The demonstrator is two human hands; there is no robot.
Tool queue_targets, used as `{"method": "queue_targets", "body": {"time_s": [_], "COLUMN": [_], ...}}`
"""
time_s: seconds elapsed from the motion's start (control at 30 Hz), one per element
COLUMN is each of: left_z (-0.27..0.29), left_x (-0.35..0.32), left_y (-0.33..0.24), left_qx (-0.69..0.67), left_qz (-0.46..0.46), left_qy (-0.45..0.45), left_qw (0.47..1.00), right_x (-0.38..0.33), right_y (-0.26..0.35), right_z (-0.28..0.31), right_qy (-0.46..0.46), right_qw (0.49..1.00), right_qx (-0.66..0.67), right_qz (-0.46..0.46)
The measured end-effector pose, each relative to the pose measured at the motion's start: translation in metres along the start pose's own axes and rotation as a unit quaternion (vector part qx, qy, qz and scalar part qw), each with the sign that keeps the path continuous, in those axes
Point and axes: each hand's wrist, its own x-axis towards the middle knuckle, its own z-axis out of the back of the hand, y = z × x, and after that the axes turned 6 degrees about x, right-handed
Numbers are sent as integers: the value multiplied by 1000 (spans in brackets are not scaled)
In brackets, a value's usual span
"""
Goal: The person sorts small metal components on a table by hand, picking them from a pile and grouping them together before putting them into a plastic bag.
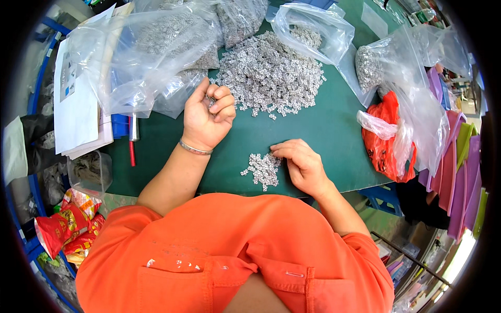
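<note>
My left hand (210, 113) is raised palm up, its fingers curled around a few small silver metal pieces. It is just left of a large heap of small silver metal pieces (271, 73) on the green tabletop. Nearer to me lies a small pile of the same kind of pieces (263, 171). My right hand (301, 164) rests at the right side of this small pile, fingers bent and pressed together at its upper edge. Whether a piece is between those fingertips is hidden. A bracelet circles my left wrist.
Clear plastic bags filled with silver pieces (177, 34) stand behind the heap at left; another filled bag (369, 68) is at right. A red plastic bag (383, 138) lies by the table's right edge. Papers (75, 115) and a red-handled tool (132, 151) are at left.
</note>
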Motion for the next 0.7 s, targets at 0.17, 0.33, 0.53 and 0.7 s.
{"method": "queue_targets", "body": {"time_s": [0.17,0.33,0.53,0.7], "left_z": [0,0,2,-1], "left_x": [0,-1,-1,0], "left_y": [1,2,2,4], "left_qx": [5,6,0,7], "left_qz": [-3,-1,8,8], "left_qy": [-11,1,6,-5], "left_qw": [1000,1000,1000,1000], "right_x": [41,38,56,54], "right_y": [-11,-13,-20,-22], "right_z": [-6,7,7,9], "right_qy": [-97,21,-28,-69], "right_qw": [986,997,987,991], "right_qx": [-124,-60,-143,-111], "right_qz": [44,33,71,5]}}
